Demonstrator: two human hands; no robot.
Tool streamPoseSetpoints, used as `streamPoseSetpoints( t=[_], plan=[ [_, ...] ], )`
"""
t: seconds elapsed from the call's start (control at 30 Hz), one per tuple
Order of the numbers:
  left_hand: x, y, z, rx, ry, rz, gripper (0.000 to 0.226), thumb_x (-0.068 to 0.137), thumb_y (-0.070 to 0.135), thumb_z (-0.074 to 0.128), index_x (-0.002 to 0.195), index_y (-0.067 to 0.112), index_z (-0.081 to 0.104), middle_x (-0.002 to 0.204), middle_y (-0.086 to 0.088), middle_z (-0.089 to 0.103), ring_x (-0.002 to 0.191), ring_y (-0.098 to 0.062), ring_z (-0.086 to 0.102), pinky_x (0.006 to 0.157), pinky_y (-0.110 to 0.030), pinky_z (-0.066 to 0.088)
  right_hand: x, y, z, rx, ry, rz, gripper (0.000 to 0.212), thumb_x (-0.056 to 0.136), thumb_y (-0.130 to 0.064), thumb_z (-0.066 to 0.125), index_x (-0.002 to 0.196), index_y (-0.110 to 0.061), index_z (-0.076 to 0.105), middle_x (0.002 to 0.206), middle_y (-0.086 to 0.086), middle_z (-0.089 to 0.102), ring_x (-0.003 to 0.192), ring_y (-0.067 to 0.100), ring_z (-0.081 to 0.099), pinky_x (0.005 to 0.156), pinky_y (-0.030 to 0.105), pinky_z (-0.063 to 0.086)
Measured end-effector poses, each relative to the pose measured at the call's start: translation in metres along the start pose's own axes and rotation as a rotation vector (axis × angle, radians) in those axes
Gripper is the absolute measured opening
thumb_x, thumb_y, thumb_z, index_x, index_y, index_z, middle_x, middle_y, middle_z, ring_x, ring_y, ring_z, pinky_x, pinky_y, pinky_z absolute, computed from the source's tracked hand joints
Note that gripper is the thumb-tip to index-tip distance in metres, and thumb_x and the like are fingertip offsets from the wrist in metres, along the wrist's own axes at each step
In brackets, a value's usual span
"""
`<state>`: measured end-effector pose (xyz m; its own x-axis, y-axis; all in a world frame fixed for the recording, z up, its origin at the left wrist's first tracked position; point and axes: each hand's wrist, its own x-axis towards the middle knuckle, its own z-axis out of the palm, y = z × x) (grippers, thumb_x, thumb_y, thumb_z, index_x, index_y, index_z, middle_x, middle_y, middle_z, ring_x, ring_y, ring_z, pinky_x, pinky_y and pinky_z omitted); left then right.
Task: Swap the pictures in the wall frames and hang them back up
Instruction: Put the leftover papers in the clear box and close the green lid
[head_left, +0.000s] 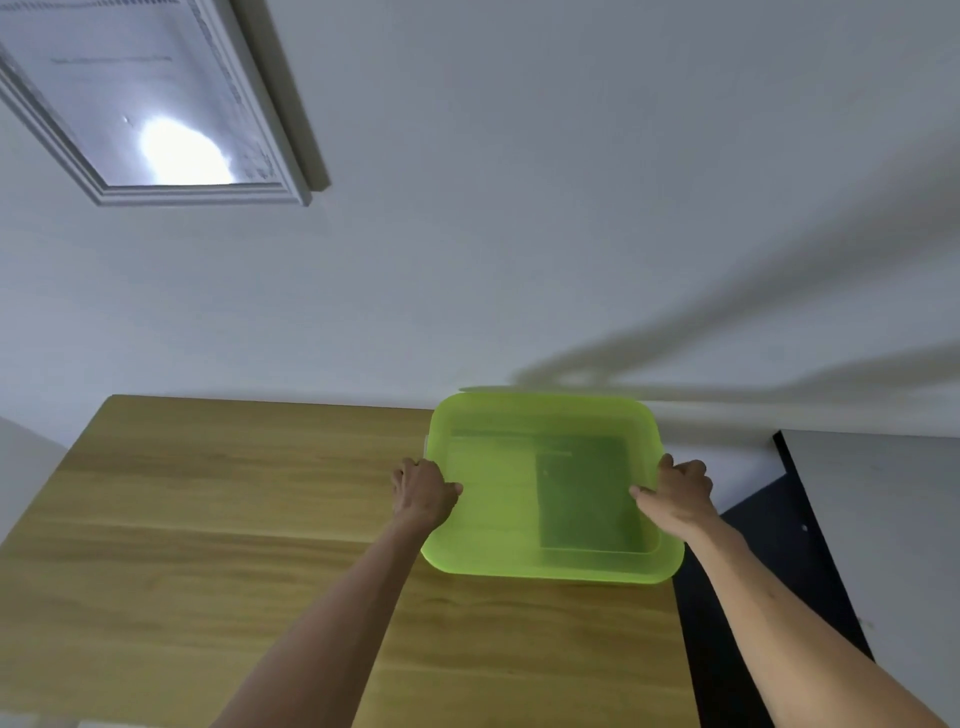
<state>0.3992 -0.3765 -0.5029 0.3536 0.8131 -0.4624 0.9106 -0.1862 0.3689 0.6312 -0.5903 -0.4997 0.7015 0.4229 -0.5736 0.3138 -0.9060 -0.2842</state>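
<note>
A white picture frame (150, 98) hangs on the wall at the upper left, its glass showing a bright glare and a pale sheet with faint text. A translucent green plastic box (498, 540) sits at the far right end of a wooden table (208, 519), a dark flat rectangle lying inside it. My left hand (423, 493) grips the box's left rim, thumb over the edge. On the opposite rim my right hand (678, 491) holds on the same way.
The white wall rises directly behind the table. A dark panel or cabinet edge (769, 525) stands to the right of the table, with a grey surface beyond it. Arm shadows fall across the wall at the right.
</note>
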Motion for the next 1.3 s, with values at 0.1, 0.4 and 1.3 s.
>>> streamPoseSetpoints(
  t=[0.1,0.4,1.3],
  plan=[
    [-0.006,0.004,0.006,0.046,-0.077,0.064,0.083,0.088,0.024,0.05,0.152,-0.001,0.003,0.157,-0.021,0.011,0.141,-0.039,0.012,0.116,-0.044,0.017,-0.006,-0.004,0.008,-0.02,0.028,-0.088,0.083,0.094,-0.031,0.047,0.156,-0.005,-0.003,0.159,0.012,-0.01,0.148,0.036,-0.004,0.12,0.047,0.017],
    [0.012,0.003,0.047,0.323,0.096,0.472,0.078,0.097,0.058,0.012,0.151,0.012,-0.02,0.157,-0.007,-0.032,0.142,-0.02,-0.034,0.118,-0.039,-0.02,0.022,-0.011,0.037,-0.244,0.17,-0.344,0.068,0.1,-0.054,0.008,0.158,-0.025,-0.011,0.162,0.008,-0.027,0.15,0.024,-0.023,0.123,0.045,-0.008],
    [0.018,-0.009,0.03,0.163,0.071,0.548,0.078,0.099,0.055,0.025,0.153,0.014,-0.014,0.158,-0.005,-0.028,0.144,-0.016,-0.03,0.118,-0.038,-0.019,0.023,-0.011,0.04,-0.289,0.206,-0.32,0.069,0.101,-0.059,0.009,0.158,-0.025,-0.01,0.163,0.007,-0.025,0.149,0.022,-0.025,0.121,0.044,-0.015]
  ],
)
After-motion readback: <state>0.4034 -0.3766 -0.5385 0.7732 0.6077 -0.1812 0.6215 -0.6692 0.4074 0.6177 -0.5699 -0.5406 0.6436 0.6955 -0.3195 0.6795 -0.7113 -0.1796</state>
